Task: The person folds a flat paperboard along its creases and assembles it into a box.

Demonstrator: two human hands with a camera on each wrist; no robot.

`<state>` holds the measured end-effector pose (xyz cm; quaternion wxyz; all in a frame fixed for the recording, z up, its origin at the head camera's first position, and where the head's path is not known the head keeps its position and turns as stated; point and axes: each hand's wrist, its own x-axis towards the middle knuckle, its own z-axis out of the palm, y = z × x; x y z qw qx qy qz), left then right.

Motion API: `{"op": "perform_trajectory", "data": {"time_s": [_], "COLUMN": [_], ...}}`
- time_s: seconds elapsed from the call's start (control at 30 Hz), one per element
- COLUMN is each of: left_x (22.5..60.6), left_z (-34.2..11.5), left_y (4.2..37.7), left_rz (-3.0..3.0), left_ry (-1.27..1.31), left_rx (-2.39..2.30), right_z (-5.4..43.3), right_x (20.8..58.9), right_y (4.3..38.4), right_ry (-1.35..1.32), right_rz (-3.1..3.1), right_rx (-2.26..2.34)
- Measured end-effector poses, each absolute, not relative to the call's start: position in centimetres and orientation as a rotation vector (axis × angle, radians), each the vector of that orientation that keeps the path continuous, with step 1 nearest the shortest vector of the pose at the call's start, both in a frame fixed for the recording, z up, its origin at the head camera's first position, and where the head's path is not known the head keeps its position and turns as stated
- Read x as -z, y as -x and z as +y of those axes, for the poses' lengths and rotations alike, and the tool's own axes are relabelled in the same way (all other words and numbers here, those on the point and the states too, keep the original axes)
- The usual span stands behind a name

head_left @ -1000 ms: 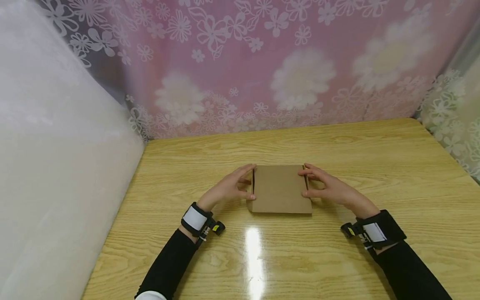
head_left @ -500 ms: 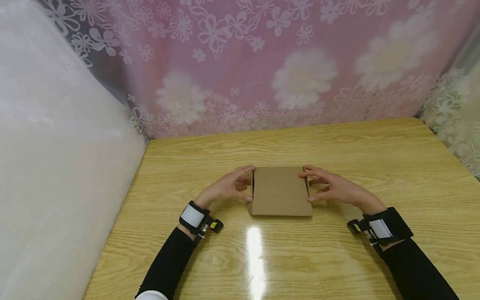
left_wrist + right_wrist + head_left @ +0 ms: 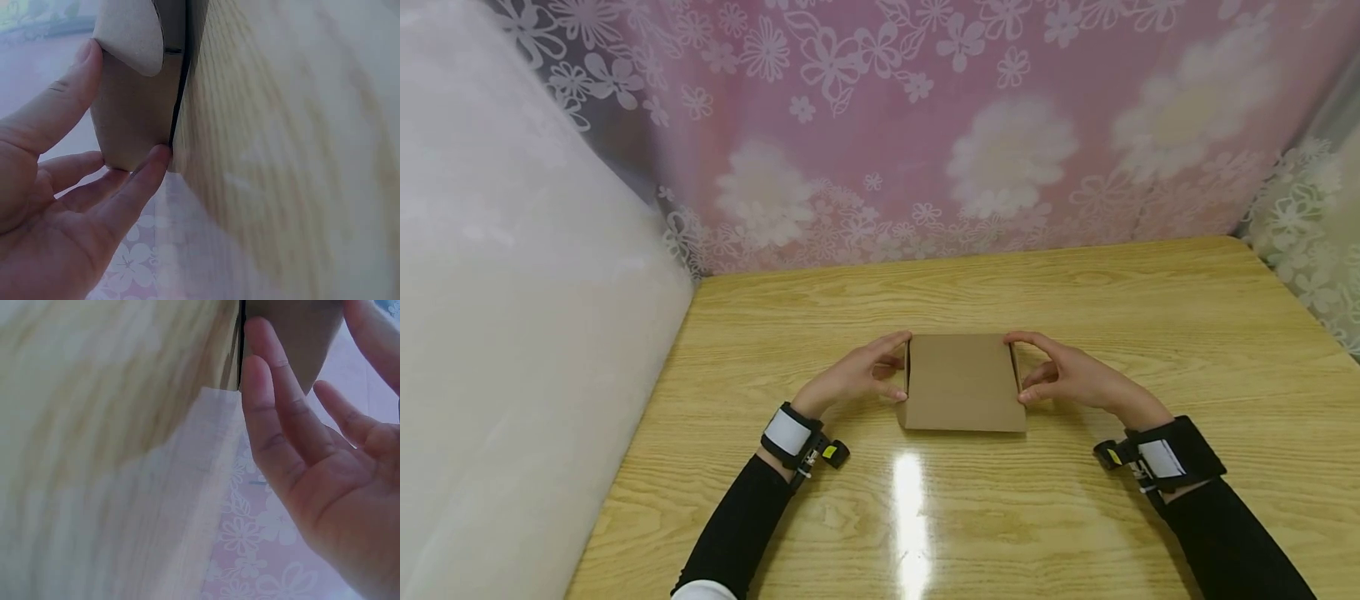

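A flat brown cardboard box [image 3: 966,379] lies on the wooden table in the head view, its lid down and its front flap slanting toward the near side. My left hand [image 3: 853,375] holds its left end, thumb near the front corner and index finger at the back corner. In the left wrist view a rounded tab [image 3: 134,37] shows at the box's end, with fingertips low by the tabletop. My right hand [image 3: 1078,379] spans the right end the same way. The right wrist view shows two fingertips against the box's end wall [image 3: 300,337], close to the table.
The wood-grain table [image 3: 1000,517] stretches out on all sides of the box. A pink flowered curtain [image 3: 880,133] hangs behind its far edge, and a white sheet [image 3: 535,333] borders the left. Another flowered curtain [image 3: 1311,225] is at the right.
My right thumb has shifted outward from the lid to the side edge, and the right index finger has moved off the top to the back corner. The left hand keeps its place.
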<state>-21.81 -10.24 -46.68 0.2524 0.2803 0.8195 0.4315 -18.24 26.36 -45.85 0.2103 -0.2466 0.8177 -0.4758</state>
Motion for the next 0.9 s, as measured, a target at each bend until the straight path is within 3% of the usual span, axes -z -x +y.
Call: {"op": "perform_trajectory", "data": {"time_s": [0.9], "left_x": [45.81], "left_z": [-10.29], "left_y": [21.22], "left_rz": [2.193], "left_ry": [-0.744], "left_rx": [-1.339], "right_z": [27.38], "right_x": [45.11], "right_y": [18.37], "right_ry": [0.528], "right_rz": [2.155], "right_rx": [1.367]}}
